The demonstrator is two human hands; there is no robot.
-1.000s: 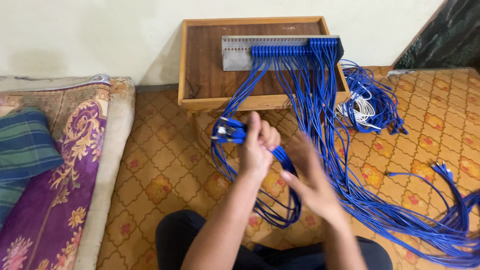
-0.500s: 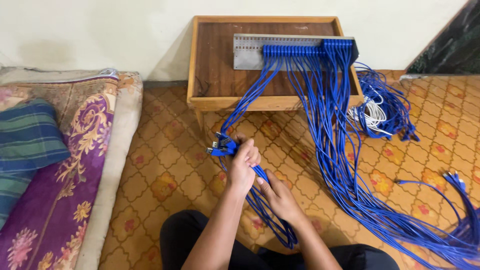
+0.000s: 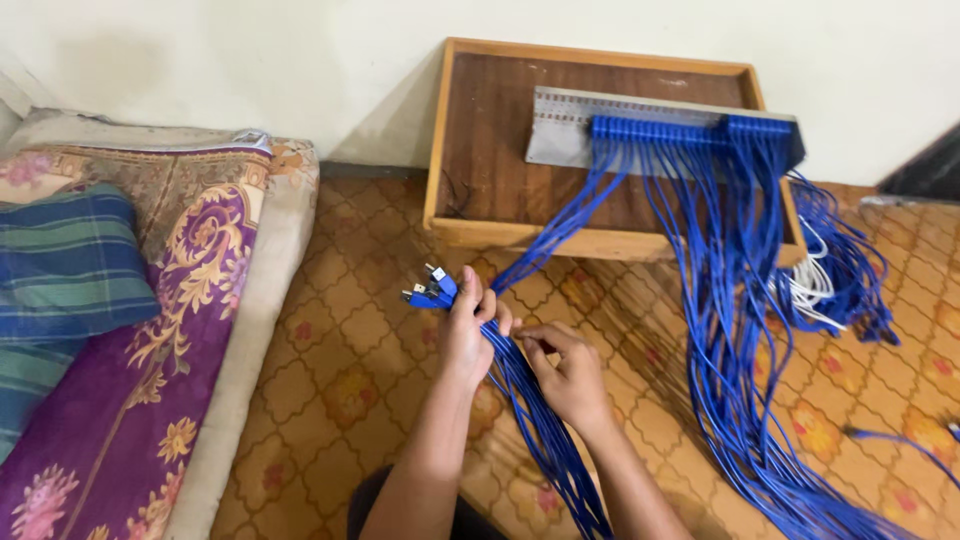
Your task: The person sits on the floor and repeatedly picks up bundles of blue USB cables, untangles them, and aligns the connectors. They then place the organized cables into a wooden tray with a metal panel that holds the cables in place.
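The left hand [image 3: 465, 335] grips a bundle of blue cables [image 3: 530, 400], plugs [image 3: 430, 290] projecting at 10 o'clock. The right hand [image 3: 570, 375] pinches strands beside it. The bench [image 3: 480, 150] stands at 12 o'clock.

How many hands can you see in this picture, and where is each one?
2. The left hand grips a bundle of blue cables just below their plugs. The right hand pinches the same bundle lower down, above the patterned floor.
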